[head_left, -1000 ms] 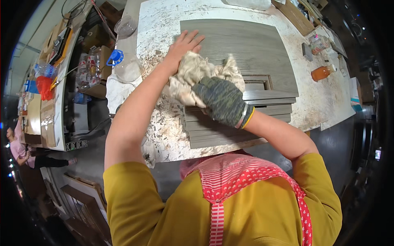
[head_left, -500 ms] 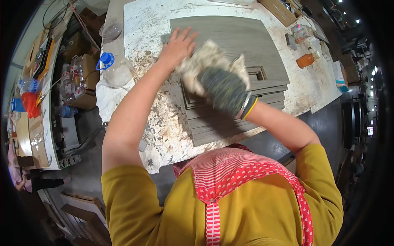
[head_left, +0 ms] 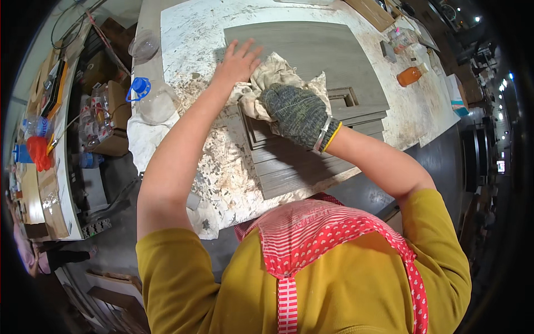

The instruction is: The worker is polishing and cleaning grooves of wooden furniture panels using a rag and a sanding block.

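Observation:
My left hand point(head_left: 239, 62) is bare, its fingers spread over the left edge of a grey wood-grain panel point(head_left: 317, 50). A dark knitted glove with a yellow cuff covers my right hand point(head_left: 295, 116), which presses a crumpled cream rag point(head_left: 273, 72) onto the panel's surface. The rag bunches out beyond the gloved fingers and reaches close to my left wrist. Partly under my right hand are rectangular grooved frames and a small recess point(head_left: 347, 98). Layered grey boards point(head_left: 289, 172) show along the near side.
The panel lies on a stained white worktable point(head_left: 222, 161). At its left stands a clear jug with a blue cap point(head_left: 142, 86); at its right lie an orange bottle point(head_left: 410, 75) and a grey block point(head_left: 387, 51). A shelf unit point(head_left: 67, 183) stands left, and another person point(head_left: 33, 250) appears far left.
My gloved right hand and the rag have shifted slightly to the left across the panel. My left hand stays at the panel's edge, and the whole view has moved a little.

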A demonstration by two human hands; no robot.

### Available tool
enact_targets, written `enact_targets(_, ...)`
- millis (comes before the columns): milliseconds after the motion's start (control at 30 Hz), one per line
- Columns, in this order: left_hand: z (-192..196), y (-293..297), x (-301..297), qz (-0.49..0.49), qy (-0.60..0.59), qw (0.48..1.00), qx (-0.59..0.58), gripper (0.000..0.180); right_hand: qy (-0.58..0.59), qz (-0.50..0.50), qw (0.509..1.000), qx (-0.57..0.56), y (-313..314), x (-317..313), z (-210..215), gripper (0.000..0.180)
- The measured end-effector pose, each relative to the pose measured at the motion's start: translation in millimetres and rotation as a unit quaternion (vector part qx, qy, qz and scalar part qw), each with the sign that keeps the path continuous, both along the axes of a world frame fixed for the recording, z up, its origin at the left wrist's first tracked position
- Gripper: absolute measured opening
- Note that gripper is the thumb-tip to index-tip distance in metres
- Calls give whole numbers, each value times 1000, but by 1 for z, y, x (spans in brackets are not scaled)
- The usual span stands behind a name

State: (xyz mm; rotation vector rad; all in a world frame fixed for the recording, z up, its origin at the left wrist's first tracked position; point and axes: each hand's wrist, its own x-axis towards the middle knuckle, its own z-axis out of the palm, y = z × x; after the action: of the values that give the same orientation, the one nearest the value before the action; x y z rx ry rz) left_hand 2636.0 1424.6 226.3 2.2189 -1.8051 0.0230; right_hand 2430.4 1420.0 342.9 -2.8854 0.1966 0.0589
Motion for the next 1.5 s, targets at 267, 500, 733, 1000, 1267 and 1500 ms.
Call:
enact_targets(267, 9, -8, -1, 10, -8, 1000, 18, 45, -189, 56, 979, -51, -6, -3, -16, 20)
enact_targets(500, 16, 10, -9, 7, 57, 998, -12, 45, -5, -25, 999, -30, 34, -63, 2, 31)
enact_targets(733, 21, 9, -11, -3, 51, 998, -39, 45, -16, -65, 996, -55, 5, -25, -16, 26)
enact_targets(1000, 18, 9, -3, -97, -75, 991, -52, 40, -169, -137, 976, 23, -25, -26, -24, 27)
enact_targets(1267, 62, 18, -12, -50, 9, 998, 23, 42, -194, -228, 954, -12, -114, -174, 43, 41)
enact_targets(1500, 104, -86, -16, -59, 82, 995, 7, 41, 97, -357, 904, -214, -269, -255, 5, 45)
